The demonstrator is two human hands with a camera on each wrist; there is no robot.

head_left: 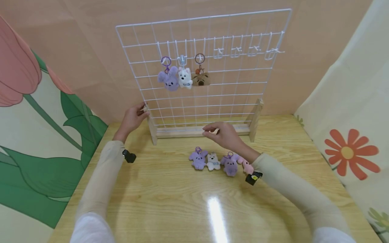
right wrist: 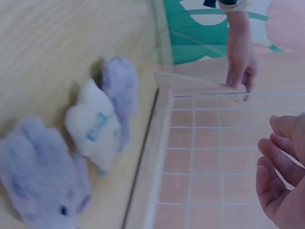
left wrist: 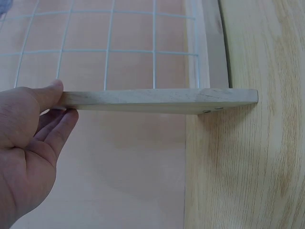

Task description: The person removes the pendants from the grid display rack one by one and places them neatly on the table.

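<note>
My left hand (head_left: 133,118) pinches the upper end of the wooden side post (left wrist: 157,96) of a white wire grid rack (head_left: 203,18), thumb on one face and fingers on the other. In front of the rack's lower bar, my right hand (head_left: 226,136) hovers with fingers loosely bent and nothing between them. Under it on the table lie a purple plush keychain (head_left: 199,160), a white dog plush keychain (head_left: 213,162), another purple one (head_left: 230,166) and a pink one (head_left: 247,167), which the right wrist partly covers.
From hooks at the grid's left hang a purple plush (head_left: 169,81), a white dog plush (head_left: 184,79) and a brown plush (head_left: 201,79). Several bare white hooks (head_left: 218,53) line the right side. Flowered cloth (head_left: 346,153) borders the wooden table (head_left: 164,202).
</note>
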